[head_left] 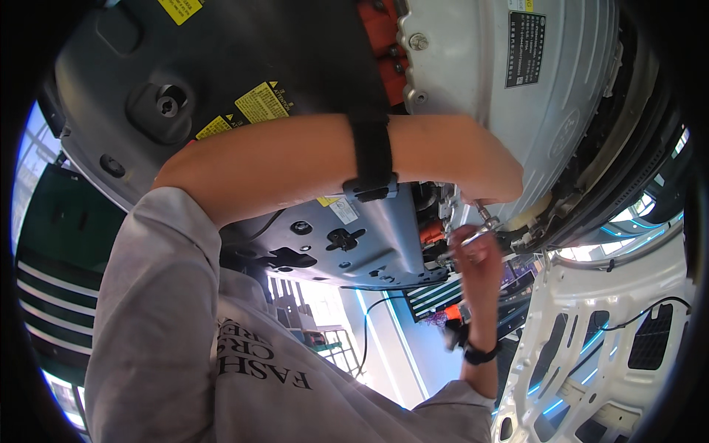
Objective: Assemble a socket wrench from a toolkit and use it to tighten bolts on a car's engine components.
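Note:
My left forearm, with a black strap and small device round it, reaches across from the left. My left hand bends downward against a ribbed silver metal housing, so its fingers are hidden. Just below it, my right hand is closed on the handle of a shiny metal ratchet wrench. The tool's short shaft points up toward the left hand, and where its tip ends is hidden. Orange connectors and metal fittings lie just left of the tool.
A black cover with yellow labels fills the upper left. Under my forearm is a grey panel with holes. A white perforated car panel stands at the lower right; dark trim curves along the right.

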Demonstrator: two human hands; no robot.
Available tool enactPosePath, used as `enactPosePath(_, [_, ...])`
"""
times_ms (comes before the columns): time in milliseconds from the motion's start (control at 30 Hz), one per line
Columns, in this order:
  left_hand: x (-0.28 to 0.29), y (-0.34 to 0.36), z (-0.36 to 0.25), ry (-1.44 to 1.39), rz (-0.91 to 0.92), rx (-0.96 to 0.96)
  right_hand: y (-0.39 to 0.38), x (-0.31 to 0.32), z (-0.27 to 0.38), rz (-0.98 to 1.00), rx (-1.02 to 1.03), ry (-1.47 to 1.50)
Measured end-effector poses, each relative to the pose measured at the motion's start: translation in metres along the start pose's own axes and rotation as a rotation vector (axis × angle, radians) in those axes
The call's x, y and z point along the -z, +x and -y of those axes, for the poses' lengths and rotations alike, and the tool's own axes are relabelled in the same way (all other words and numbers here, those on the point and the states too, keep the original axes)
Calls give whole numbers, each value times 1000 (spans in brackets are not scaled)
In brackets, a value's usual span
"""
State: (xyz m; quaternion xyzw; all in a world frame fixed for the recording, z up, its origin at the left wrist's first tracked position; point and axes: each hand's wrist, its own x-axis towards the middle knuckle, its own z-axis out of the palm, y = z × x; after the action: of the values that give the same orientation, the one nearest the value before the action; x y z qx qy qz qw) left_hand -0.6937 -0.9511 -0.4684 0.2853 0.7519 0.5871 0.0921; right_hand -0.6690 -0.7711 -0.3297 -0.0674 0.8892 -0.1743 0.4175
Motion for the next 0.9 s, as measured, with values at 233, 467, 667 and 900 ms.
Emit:
enactPosePath(233, [-1, 0, 12, -144, -8, -25, 1, -45, 25, 106, -142, 286])
enactPosePath(467, [13, -6, -5, -17, 93, 83, 35, 41, 7, -107, 200, -655])
enactPosePath(667, [20, -7, -11, -14, 175, 81, 56, 47, 50, -232, 416, -865])
enactPosePath(900, [-14, 17, 12, -105, -31, -27, -4, 16, 19, -60, 202, -315])
